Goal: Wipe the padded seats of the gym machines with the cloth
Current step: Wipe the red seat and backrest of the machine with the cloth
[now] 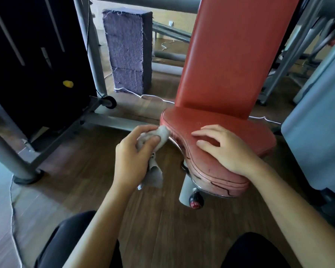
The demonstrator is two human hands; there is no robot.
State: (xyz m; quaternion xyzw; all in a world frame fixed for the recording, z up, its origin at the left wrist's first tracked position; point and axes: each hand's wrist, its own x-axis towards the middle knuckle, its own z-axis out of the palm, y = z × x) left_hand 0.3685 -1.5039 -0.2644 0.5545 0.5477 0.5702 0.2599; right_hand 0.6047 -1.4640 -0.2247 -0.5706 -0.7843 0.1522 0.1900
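Note:
A red padded seat (246, 130) with a cracked front edge stands in the middle, below an upright red backrest (230, 55). My left hand (132, 157) grips a crumpled grey cloth (159, 136) and holds it against the seat's left side edge; a tail of the cloth hangs down below the hand. My right hand (226, 149) rests on top of the seat with its fingers spread and lightly bent, holding nothing.
A black weight stack (37, 60) in a grey frame stands at the left. A purple foam block (128, 49) is behind. A red-and-black adjustment knob (196, 201) sits under the seat. A pale grey machine cover (317, 136) is at right. Wooden floor (89, 171) lies below.

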